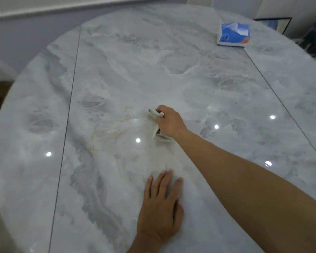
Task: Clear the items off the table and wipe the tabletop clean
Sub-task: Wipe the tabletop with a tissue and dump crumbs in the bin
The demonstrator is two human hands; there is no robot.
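**A:** Item one, nearest you?

**B:** Your left hand (161, 203). It lies palm down on the worktop (117, 61) with the fingers straight and a little spread, holding nothing. Likely purpose: a brace while you lean over the slab.

**A:** Item two?

**B:** Your right hand (169, 121), at the end of an arm stretched long from the right towards mid-worktop. The knuckles are up and the fingers are curled round a pale crumpled wipe (154, 114); I cannot tell whether it is cloth or tissue. It is bunched, not laid flat, probably so that your pressure lands on one spot.

**A:** Item three?

**B:** Crumbs (117, 128), yellowish, scattered just to the left of the wipe and trailing towards the near left. The wipe sits at their edge, so they look like your next target.

**A:** Item four?

**B:** A tissue pack (233, 34), blue and white, at the far right near the rim and well apart from your hands. It is the only loose item in view on the worktop and has not been cleared.

**A:** Anything beyond?

**B:** A dark framed panel (274, 23) off the worktop, too blurred to identify.
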